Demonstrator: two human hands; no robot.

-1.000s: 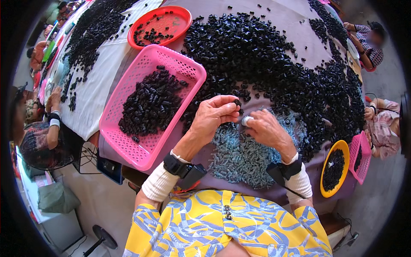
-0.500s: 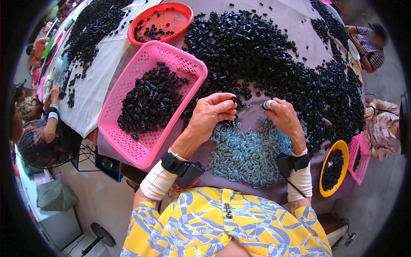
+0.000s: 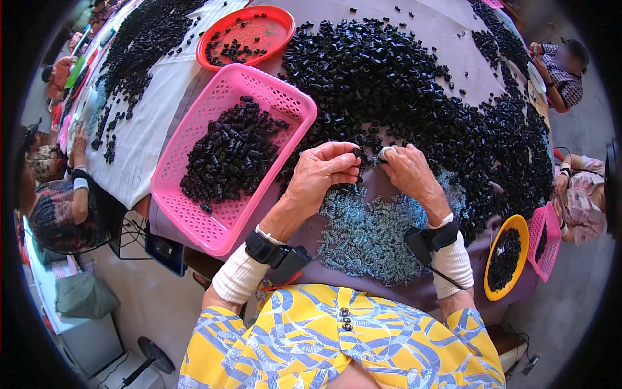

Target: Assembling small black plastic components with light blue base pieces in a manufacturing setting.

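A mauve cloth-covered table (image 3: 453,26) bears heaped small black plastic cylinders (image 3: 402,84). Pale blue metal springs (image 3: 369,233) lie beneath the hands; a pink plastic basket (image 3: 194,214) sits left.

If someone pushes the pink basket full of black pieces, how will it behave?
The pink basket probably slides rather than tips: it looks wide and low. Its perforated plastic walls may flex. The black pieces heaped inside likely make it fairly heavy.

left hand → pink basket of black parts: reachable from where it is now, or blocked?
Probably yes. The left hand sits just right of the pink basket, whose open top faces up with nothing over it. The hand pinches a small black part, so its fingers are occupied.
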